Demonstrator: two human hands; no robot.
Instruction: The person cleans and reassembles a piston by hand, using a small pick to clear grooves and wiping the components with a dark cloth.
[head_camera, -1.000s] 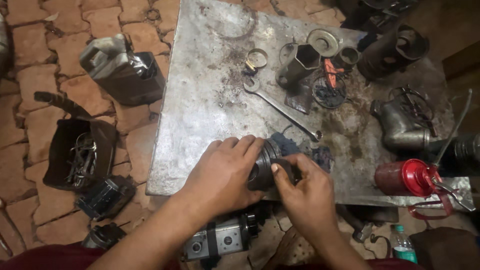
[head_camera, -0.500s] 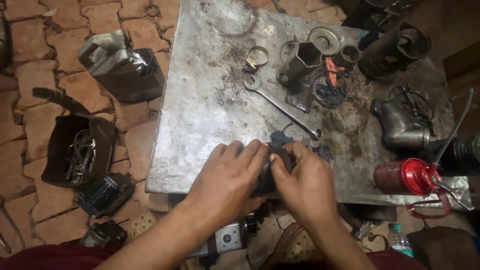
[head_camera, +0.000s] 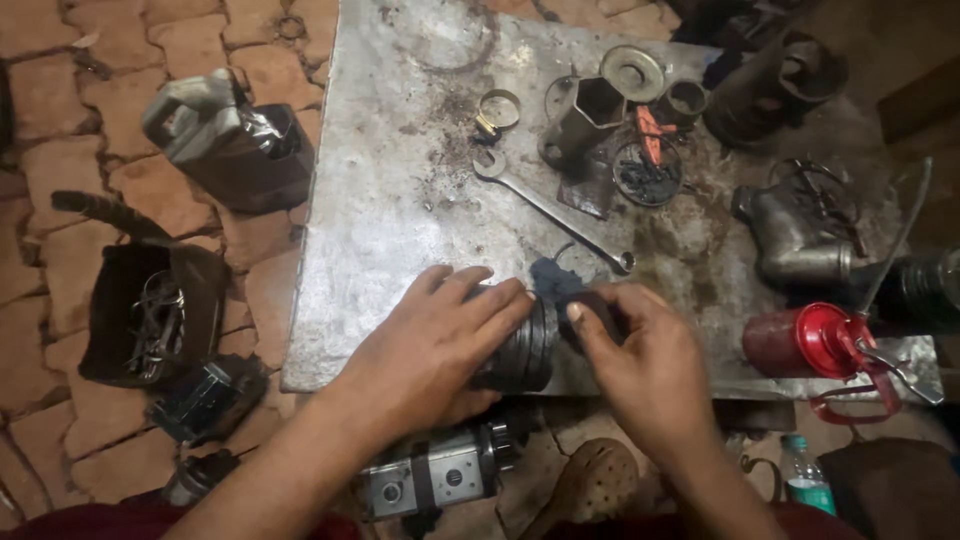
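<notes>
While the left hand (head_camera: 440, 335) clasps the ringed piston (head_camera: 522, 345) on the table (head_camera: 400, 200), the right hand (head_camera: 640, 355) pinches its end; it looks heavy, rigid, greasy, best gripped around its barrel.

**What stays unseen**

The left hand (head_camera: 432, 345) covers most of the ribbed dark cylinder (head_camera: 525, 348); the right hand (head_camera: 640, 355) hides the small dark part it pinches; the plastic bottle (head_camera: 805, 478) is cut off at the bottom edge.

bare metal table (head_camera: 400, 230) left of wrench (head_camera: 550, 205), parts crowding right, oil can (head_camera: 810, 340) blocking
</notes>
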